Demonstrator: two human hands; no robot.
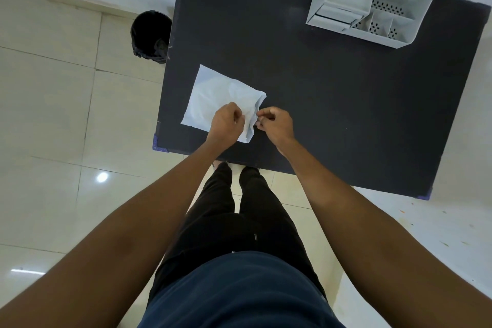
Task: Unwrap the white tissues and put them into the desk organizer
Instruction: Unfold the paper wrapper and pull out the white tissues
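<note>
Both hands pinch the near-right end of the wrapped tissue pack, left hand on top, right hand just beside, fingers closed on wrapper.

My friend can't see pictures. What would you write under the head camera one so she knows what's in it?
Seen from above, a person's left hand and right hand pinch one end of a white wrapped tissue pack lying on a black table. A grey desk organizer stands at the table's far right corner, and a black bin sits on the tiled floor beside the table.

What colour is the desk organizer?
Light grey, with perforated compartment floors; the desk organizer shows in the head view.
</note>
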